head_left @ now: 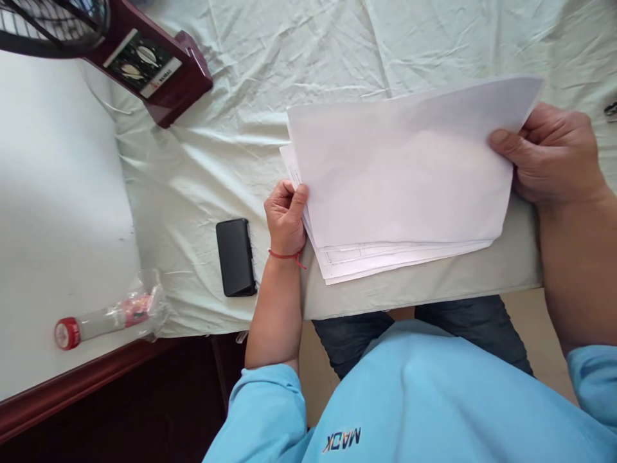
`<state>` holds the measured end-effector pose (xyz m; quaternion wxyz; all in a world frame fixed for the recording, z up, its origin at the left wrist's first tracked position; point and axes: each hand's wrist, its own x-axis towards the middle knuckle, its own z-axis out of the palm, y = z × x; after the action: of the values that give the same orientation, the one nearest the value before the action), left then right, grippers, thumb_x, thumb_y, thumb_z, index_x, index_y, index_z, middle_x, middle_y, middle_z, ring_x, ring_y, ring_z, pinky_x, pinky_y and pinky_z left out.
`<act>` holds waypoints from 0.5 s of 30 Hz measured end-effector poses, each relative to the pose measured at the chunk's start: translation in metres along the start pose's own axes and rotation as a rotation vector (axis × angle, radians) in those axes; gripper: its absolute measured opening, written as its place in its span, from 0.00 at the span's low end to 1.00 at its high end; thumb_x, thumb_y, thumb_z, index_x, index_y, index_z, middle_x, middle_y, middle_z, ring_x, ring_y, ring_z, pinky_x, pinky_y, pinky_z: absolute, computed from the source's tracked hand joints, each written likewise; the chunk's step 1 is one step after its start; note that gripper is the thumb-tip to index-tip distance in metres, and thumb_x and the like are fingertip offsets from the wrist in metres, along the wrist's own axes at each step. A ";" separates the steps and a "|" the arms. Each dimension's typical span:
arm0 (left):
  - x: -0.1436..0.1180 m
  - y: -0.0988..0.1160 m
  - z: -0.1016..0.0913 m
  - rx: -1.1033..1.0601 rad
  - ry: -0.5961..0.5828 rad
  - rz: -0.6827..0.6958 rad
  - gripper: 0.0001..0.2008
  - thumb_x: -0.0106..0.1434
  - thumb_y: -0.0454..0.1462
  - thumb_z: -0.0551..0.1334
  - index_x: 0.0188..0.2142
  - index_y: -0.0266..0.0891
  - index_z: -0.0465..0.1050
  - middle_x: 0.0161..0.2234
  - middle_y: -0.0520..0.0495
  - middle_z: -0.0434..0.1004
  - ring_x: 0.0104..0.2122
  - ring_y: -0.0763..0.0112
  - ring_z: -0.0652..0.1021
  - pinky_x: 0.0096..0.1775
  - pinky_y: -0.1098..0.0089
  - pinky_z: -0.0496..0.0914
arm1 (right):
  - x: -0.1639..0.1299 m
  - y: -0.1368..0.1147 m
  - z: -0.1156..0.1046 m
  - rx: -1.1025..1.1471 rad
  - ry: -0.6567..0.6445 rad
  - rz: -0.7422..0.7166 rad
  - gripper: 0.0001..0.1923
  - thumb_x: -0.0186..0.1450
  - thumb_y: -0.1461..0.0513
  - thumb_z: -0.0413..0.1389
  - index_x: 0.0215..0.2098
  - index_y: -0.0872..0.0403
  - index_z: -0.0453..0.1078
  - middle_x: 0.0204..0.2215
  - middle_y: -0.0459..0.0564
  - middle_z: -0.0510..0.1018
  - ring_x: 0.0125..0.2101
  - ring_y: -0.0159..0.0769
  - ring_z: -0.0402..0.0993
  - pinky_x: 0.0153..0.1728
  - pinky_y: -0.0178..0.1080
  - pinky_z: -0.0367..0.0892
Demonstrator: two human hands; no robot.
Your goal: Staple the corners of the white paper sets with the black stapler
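- Two hands: left hand [285,215] is pinching the papers [400,173] at their left edge, right hand [554,151] at the right, both thumbs lying on top; sheet count under each pinch, cannot tell.
- Step, as judged: both hands are handling the stack; the next move is probably calling for level, matched pinches, as lower sheets are sitting loose.
- Place: papers are resting over the cloth's [332,58] near edge, blank face showing.
- Axis: long side is running left to right, right end angling slightly away.
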<state>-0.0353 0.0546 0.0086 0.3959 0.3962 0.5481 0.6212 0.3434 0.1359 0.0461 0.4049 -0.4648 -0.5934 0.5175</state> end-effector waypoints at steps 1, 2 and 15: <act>-0.001 0.001 0.001 -0.005 0.014 -0.002 0.27 0.60 0.55 0.80 0.28 0.41 0.70 0.26 0.55 0.67 0.28 0.76 0.70 0.33 0.73 0.69 | 0.000 0.001 0.000 0.008 0.002 -0.001 0.22 0.68 0.52 0.61 0.57 0.52 0.71 0.48 0.51 0.75 0.44 0.31 0.76 0.51 0.39 0.71; -0.001 0.001 0.001 -0.010 0.025 -0.002 0.26 0.61 0.55 0.79 0.28 0.41 0.70 0.26 0.55 0.67 0.28 0.76 0.71 0.32 0.73 0.69 | 0.001 0.002 -0.001 0.018 0.003 0.000 0.22 0.67 0.52 0.61 0.56 0.52 0.71 0.47 0.51 0.76 0.44 0.31 0.76 0.51 0.39 0.71; 0.003 -0.004 -0.003 0.055 0.022 0.016 0.25 0.58 0.55 0.81 0.29 0.41 0.74 0.27 0.55 0.71 0.27 0.77 0.72 0.33 0.74 0.71 | -0.001 0.003 0.002 0.037 0.089 -0.009 0.19 0.66 0.52 0.62 0.49 0.54 0.72 0.47 0.49 0.75 0.40 0.27 0.74 0.45 0.37 0.71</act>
<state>-0.0391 0.0569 0.0042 0.3737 0.4046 0.5661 0.6134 0.3421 0.1347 0.0428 0.4418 -0.4769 -0.5674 0.5055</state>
